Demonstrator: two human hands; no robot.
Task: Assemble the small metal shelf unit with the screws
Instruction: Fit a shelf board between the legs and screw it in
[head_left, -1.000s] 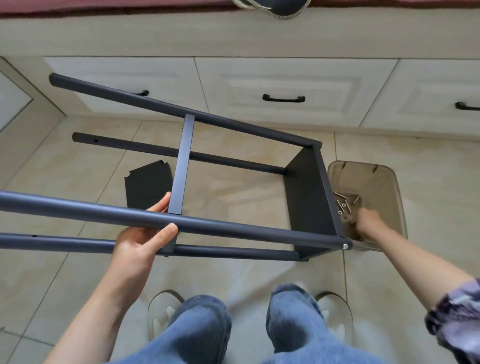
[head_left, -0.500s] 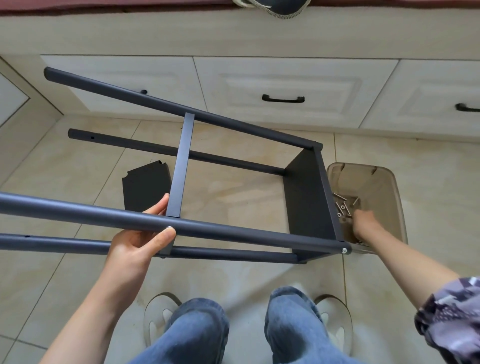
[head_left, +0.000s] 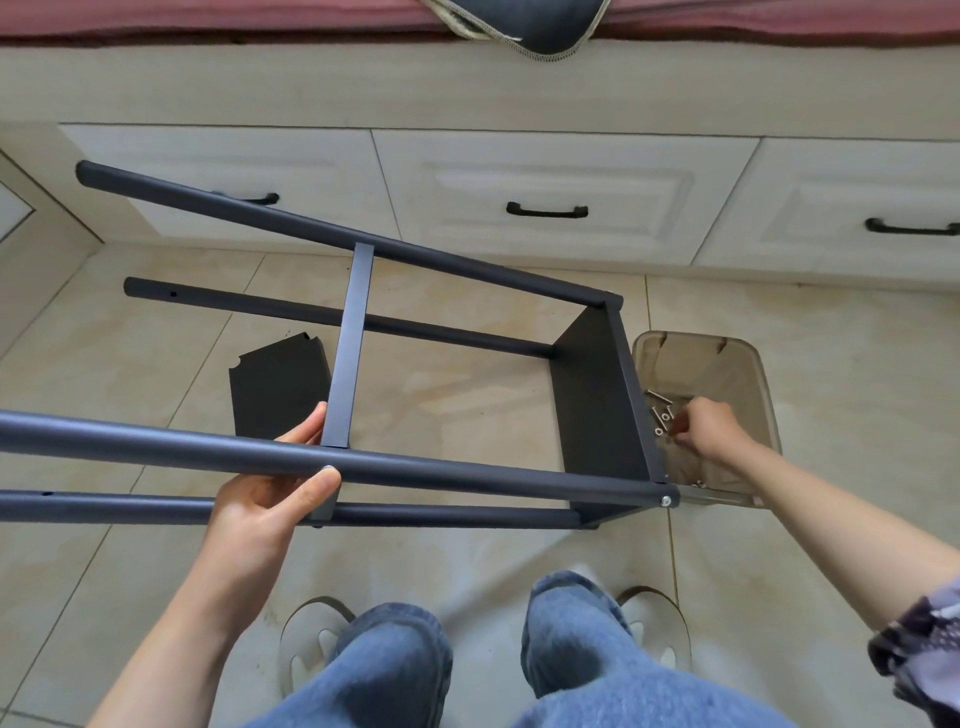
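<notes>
Head view, frame: the shelf unit (head_left: 467, 395) lies on its side on the tiled floor (head_left: 467, 561), four dark tubes running left, one shelf panel (head_left: 597, 395) fixed at the right end, a cross strip (head_left: 353, 343) spanning the upper pair of tubes.
Head view, left hand (head_left: 270, 499): grips the near upper tube (head_left: 156, 447) just left of the cross strip, thumb over the top, fingers curled behind.
Head view, right hand (head_left: 706, 428): reaches into the clear plastic bin (head_left: 753, 374) beside the panel, fingers curled down among the screws (head_left: 662, 415) (whether it pinches one I cannot tell, the fingertips are hidden).
Head view, fastened so far: one screw head (head_left: 665, 501) shows at the near right corner joint.
Head view, loose part: a second shelf panel (head_left: 280, 389) lies flat on the floor behind the frame, not yet fitted.
Step in hand: picking a screw, judging by the reach.
Doing it well: take a single screw by its head, keep the left hand steady so the frame does not roll, and line the strip's end up with a tube hole before driving.
Against the earlier frame: the right hand sits a little further over the screws; the left hand's grip looks unchanged, and the frame has barely shifted.
</notes>
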